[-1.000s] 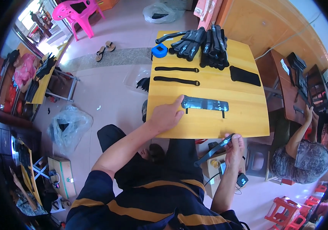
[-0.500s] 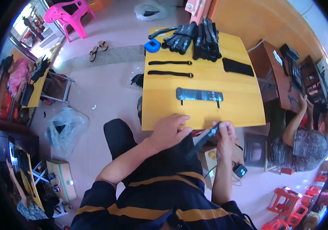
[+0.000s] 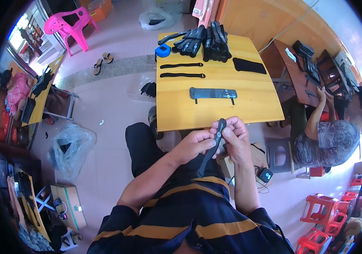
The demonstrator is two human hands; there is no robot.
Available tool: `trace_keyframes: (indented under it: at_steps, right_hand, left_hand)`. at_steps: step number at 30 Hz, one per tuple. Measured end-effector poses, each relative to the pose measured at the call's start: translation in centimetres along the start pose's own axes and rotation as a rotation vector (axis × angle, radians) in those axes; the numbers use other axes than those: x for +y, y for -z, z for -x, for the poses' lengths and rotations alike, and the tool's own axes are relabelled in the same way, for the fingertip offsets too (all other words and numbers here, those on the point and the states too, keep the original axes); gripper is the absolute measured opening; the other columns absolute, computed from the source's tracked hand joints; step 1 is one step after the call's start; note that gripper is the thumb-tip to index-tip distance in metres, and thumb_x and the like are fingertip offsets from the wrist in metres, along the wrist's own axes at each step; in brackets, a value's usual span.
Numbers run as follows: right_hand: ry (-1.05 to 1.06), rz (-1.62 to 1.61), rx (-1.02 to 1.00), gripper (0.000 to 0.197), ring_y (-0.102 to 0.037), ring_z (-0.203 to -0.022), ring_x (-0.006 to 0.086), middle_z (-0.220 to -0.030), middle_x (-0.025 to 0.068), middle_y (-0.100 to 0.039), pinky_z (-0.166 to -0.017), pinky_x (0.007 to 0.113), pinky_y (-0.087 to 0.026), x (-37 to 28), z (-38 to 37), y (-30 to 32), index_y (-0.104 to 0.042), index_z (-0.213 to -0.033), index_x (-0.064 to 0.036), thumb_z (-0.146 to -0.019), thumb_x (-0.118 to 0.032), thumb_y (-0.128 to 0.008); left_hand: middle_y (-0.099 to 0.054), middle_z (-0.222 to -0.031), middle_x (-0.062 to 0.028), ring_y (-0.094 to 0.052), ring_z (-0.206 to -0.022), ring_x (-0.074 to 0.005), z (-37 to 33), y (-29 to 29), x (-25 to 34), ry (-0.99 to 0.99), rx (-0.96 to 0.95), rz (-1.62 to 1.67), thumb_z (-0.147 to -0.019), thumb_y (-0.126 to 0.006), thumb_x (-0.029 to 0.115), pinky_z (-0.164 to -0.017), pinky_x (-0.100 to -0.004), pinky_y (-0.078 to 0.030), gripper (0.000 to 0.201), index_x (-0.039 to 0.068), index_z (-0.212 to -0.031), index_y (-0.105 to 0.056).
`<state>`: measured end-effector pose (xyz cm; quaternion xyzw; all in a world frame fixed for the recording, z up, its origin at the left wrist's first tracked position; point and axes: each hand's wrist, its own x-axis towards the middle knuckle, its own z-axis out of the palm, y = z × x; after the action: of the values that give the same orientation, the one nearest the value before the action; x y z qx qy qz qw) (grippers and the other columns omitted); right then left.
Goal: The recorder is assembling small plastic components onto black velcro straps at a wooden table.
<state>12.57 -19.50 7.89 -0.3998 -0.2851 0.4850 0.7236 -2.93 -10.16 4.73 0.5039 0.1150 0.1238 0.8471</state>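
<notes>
A black strap [image 3: 209,157] with a small pale mark slants in front of my body, just off the table's near edge. My right hand [image 3: 236,140] is closed on its upper part. The fingers of my left hand [image 3: 193,146] are pinched on it from the other side, by the mark. Beyond my hands, a dark grey flat strip [image 3: 213,93] with two short black tabs lies on the yellow table [image 3: 176,114]. Farther off, an upper black strap [image 3: 181,65] and a lower black strap [image 3: 182,75] lie side by side, each with a ring at its right end.
Bundles of black straps [image 3: 217,42] are heaped at the table's far side, near a blue rounded object [image 3: 162,51]. A black rectangular piece [image 3: 250,66] lies at right. Under my right forearm is a cardboard box [image 3: 227,167]. A person [image 3: 331,139] works at a brown table on the right.
My left hand has moved right and closed on the strap. My right hand has shifted slightly left and up, and the strap now stands steeper. The view has shifted a little.
</notes>
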Motion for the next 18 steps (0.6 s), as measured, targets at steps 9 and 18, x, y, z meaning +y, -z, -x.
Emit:
trace_keyframes:
  at_steps: [9, 18]
  right_hand:
    - [0.188, 0.407, 0.006, 0.010, -0.065, -0.087, 0.0091, -0.103, 0.0070, -0.073, -0.079, 0.024, -0.052, 0.6, 1.7, -1.1, -0.068, -0.098, -0.0002, -0.089, 0.002, -0.073]
    - [0.180, 0.440, -0.041, 0.012, -0.063, -0.084, 0.0057, -0.095, 0.0007, -0.069, -0.077, 0.021, -0.050, 2.0, 3.0, -0.9, -0.067, -0.104, 0.0007, -0.092, 0.001, -0.070]
  left_hand:
    - [-0.067, -0.079, -0.0021, -0.065, -0.071, -0.0068, 2.4, -1.5, 3.4, -0.286, 0.441, -0.517, -0.092, -0.067, 0.002, -0.067, -0.0214, -0.053, 0.002, 0.000, -0.092, -0.066]
    - [-0.068, -0.078, -0.0024, -0.066, -0.070, -0.0078, 3.4, -2.4, 2.5, -0.351, 0.420, -0.499, -0.090, -0.066, -0.001, -0.065, -0.0218, -0.055, 0.002, -0.002, -0.088, -0.066]
